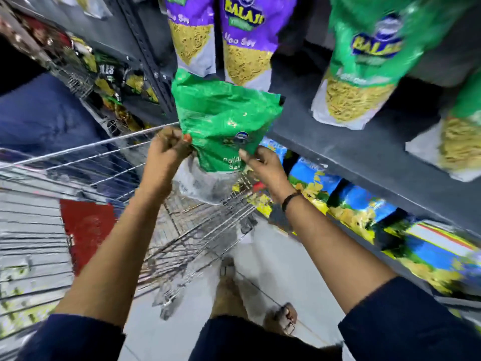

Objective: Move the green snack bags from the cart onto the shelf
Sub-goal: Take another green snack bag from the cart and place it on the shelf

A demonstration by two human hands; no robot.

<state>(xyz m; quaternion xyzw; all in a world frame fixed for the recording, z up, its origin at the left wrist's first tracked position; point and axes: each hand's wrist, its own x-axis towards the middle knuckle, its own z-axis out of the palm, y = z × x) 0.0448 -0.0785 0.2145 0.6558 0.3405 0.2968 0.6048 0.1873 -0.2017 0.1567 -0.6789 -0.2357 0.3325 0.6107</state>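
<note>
A green snack bag [223, 121] with a clear lower part is held up between the wire cart [109, 157] and the dark shelf [338, 142]. My left hand [169, 147] pinches its left edge and my right hand [263, 165] grips its right side. Its top reaches the shelf's front edge, just below two purple bags. On the shelf to the right stand two more green snack bags [364, 61], and the view is motion-blurred.
Purple snack bags [239, 35] stand on the same shelf at top centre. Blue and yellow bags [351, 204] fill the shelf below on the right. A red panel [86, 225] sits on the cart at left. My sandalled feet [229, 290] stand on the light floor beside the cart.
</note>
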